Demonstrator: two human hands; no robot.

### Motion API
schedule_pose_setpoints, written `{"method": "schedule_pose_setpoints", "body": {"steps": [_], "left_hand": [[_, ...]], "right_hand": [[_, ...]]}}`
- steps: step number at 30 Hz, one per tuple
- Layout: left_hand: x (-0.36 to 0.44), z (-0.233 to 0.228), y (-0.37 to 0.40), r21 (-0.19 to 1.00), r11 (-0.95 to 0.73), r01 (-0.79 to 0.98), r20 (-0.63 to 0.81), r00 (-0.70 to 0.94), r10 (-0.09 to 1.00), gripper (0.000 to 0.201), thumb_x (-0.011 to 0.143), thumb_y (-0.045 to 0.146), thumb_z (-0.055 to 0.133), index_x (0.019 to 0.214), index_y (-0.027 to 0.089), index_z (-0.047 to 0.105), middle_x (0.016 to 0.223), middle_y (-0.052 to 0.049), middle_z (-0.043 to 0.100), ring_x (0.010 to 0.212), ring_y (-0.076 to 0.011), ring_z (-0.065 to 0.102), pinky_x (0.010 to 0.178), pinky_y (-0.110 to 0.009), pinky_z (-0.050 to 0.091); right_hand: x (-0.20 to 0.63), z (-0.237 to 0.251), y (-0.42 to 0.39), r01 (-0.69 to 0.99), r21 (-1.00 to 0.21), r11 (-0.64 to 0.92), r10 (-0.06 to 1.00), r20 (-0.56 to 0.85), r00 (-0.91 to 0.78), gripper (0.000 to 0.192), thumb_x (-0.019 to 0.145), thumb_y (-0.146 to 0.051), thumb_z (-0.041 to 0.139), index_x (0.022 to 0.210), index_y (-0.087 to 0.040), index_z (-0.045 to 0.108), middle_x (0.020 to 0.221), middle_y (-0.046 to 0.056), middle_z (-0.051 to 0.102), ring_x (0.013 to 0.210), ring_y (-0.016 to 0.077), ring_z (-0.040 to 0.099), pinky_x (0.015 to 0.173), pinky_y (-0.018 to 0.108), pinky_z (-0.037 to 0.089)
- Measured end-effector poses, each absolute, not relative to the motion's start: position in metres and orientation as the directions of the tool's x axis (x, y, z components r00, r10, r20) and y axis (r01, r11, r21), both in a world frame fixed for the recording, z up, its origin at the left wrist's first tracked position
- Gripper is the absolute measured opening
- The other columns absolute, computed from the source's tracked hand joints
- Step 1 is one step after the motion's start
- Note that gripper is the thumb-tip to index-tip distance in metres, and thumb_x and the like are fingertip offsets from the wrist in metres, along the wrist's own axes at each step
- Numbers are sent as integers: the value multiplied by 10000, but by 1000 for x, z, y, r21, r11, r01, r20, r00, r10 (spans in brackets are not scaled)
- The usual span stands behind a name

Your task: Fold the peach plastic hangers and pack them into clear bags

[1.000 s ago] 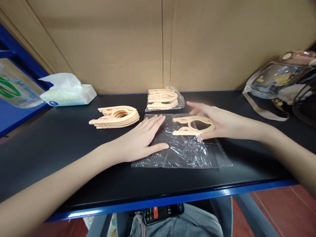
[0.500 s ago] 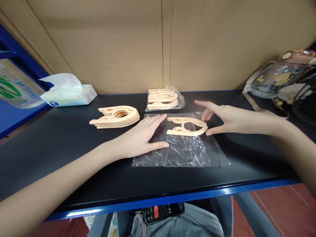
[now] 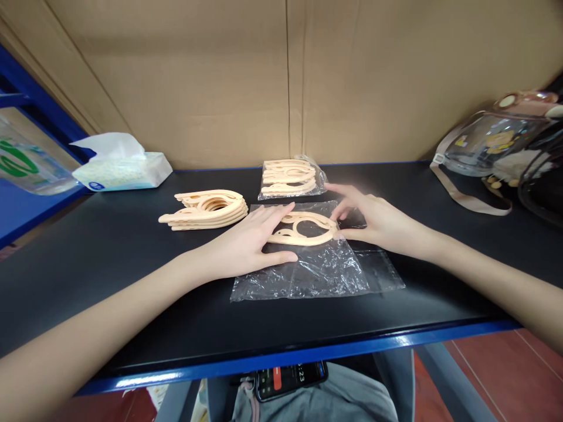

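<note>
A beige folding hanger [image 3: 303, 239], folded up, lies on a clear plastic bag [image 3: 303, 287] on the black tabletop. My left hand [image 3: 248, 239] rests flat on the bag with its fingers stretched out, covering the hanger's left end. At the rounded right end of the hanger, my right hand [image 3: 373, 220] has its thumb and fingers on either side, the index finger extended. To the left sits a stack of several similar hangers [image 3: 211, 212]. Behind the bag is a packed bag of hangers [image 3: 289, 176].
A tissue pack [image 3: 127, 167] stands at the back left, near a clear container [image 3: 30, 158]. A transparent bottle with a strap [image 3: 492, 138] is at the back right. Cardboard [image 3: 197, 76] rises behind the table. A phone [image 3: 290, 380] lies below the blue front edge [image 3: 272, 361].
My right hand and the hanger have slid left, bringing the hanger's left end under my left hand. The bag's right side has shifted and folded. My left hand has stayed in place.
</note>
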State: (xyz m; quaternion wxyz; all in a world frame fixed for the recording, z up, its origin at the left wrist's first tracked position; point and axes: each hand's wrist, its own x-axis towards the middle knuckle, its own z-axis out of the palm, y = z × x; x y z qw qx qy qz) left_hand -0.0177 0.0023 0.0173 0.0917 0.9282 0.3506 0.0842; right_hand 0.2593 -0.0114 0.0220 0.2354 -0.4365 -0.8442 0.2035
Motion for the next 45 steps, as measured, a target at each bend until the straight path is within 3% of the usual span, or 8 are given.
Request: {"method": "schedule_pose_setpoints", "body": {"steps": [10,17,30,35,37,40,42,45], "left_hand": [[-17,17,2,223,-743,632,91,745,661,849,894,639,479,1520,125,224,1539,-172,346,1394,-303,362,1125,-467,336],[-16,15,2,218,-733,645,96,733,673,634,1007,511,276,1521,143,237,1569,-117,313,1438,-264,293,1178,-461,251],[-15,15,2,161,-769,618,144,756,638,635,1003,494,323,1513,123,243,1553,-129,340,1431,-267,311,1172,-466,276],[-34,48,8,88,-794,601,347,729,591,791,919,629,440,1515,151,238,1567,-126,307,1449,-299,262,1198,-508,192],[-53,64,17,85,-733,675,332,674,660,854,864,692,490,1502,164,284,1557,-115,320,1440,-314,260,1177,-514,237],[-89,77,36,6,-640,768,231,622,748,1030,703,836,527,1478,179,358,1492,-126,420,1324,-383,417,1073,-599,336],[-111,77,50,-30,-600,799,125,599,791,984,677,788,608,1436,186,435,1366,-114,555,1085,-308,607,944,-503,469],[-130,70,65,-19,-578,816,66,578,813,881,692,700,670,1378,172,503,1219,-74,665,861,-206,662,803,-374,515]], "right_hand": [[244,13,-14,642,-528,556,831,325,-452,715,840,-302,636,1475,-253,311,839,-24,691,830,200,655,962,448,428],[246,15,-16,617,-496,611,792,361,-493,617,859,-266,610,1430,-232,377,835,-37,726,824,180,678,920,397,456],[249,19,-14,608,-505,612,788,329,-521,605,863,-266,595,1427,-244,378,910,-16,763,888,191,706,860,382,485],[259,25,-10,670,-456,586,810,306,-500,535,870,-272,582,1382,-227,434,870,-16,764,763,178,696,749,341,491],[263,28,-9,703,-428,567,824,301,-481,519,864,-261,586,1364,-222,452,860,-20,764,744,176,689,739,335,483],[266,30,-8,707,-440,554,833,287,-473,518,860,-255,591,1358,-214,454,855,-30,764,722,163,681,714,314,478],[266,29,-8,684,-473,556,830,269,-488,519,865,-271,596,1361,-218,452,847,-41,762,701,151,677,689,295,478],[264,27,-9,655,-494,572,816,257,-518,508,871,-288,601,1355,-223,457,839,-51,761,698,143,683,680,282,476]]}}
